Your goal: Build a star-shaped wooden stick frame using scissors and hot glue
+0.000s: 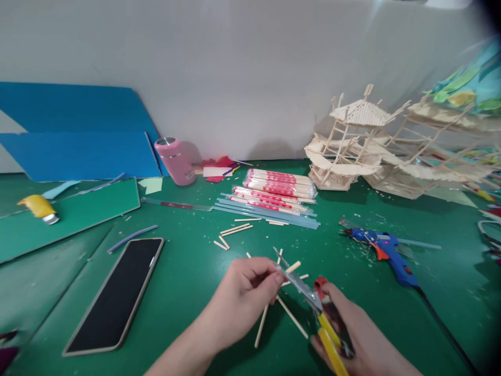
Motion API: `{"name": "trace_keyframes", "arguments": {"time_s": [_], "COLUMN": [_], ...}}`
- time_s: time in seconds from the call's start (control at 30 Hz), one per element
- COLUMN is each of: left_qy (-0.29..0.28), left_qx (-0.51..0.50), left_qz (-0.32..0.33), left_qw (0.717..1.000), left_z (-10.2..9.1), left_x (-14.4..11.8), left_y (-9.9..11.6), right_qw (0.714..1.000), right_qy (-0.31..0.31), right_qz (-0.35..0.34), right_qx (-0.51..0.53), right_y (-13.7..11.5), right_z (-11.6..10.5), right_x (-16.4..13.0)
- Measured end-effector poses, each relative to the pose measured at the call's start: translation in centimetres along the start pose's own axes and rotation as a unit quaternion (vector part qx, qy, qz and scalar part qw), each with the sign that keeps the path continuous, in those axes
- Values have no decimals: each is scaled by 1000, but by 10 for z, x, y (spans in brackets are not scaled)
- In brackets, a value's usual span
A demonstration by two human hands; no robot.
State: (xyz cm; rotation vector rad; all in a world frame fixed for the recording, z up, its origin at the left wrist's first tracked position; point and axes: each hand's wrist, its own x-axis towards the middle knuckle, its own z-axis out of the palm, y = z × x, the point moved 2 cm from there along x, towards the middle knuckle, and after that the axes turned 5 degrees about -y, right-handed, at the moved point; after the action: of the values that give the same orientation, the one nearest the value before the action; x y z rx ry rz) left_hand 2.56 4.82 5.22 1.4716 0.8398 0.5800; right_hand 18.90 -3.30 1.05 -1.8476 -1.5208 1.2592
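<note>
My left hand (pixel 250 292) pinches a thin wooden stick (pixel 293 267) between thumb and fingers, just above the table. My right hand (pixel 352 329) is wrapped around a pair of scissors (pixel 303 289) with yellow on the handles; a red and dark part also shows in that grip. The scissor blades are apart, and the stick's free end lies by them, close to my left fingertips. Under my left hand several wooden sticks (pixel 291 316) cross one another; whether they are joined is hidden by my fingers. Short cut stick pieces (pixel 237 228) lie farther back.
A blue glue gun (pixel 381 245) lies at right, its cord running forward. Wrapped chopstick bundles (pixel 277 183) and pale blue glue sticks (pixel 266 211) lie at centre back. Stick-built pavilions (pixel 344 151) stand back right. A phone (pixel 117 297), pink bottle (pixel 176 162) and blue boards (pixel 78 154) are left.
</note>
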Motion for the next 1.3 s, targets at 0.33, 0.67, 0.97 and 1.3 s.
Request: {"name": "trace_keyframes", "arguments": {"time_s": [0.33, 0.67, 0.97, 1.3], "left_qy": [66, 2, 68, 105], "left_qx": [60, -95, -132, 60], "left_qz": [21, -44, -5, 3], "left_qw": [996, 994, 989, 993], "left_z": [5, 2, -11, 4], "left_x": [-1, 3, 0, 2], "left_y": [2, -4, -2, -2], "right_qw": [999, 999, 1000, 998], "right_qy": [6, -18, -7, 31], "right_qz": [-18, -36, -8, -56], "right_qx": [28, 23, -23, -24], "right_y": [7, 5, 3, 15], "right_z": [2, 4, -19, -30], "right_x": [1, 2, 1, -3]}}
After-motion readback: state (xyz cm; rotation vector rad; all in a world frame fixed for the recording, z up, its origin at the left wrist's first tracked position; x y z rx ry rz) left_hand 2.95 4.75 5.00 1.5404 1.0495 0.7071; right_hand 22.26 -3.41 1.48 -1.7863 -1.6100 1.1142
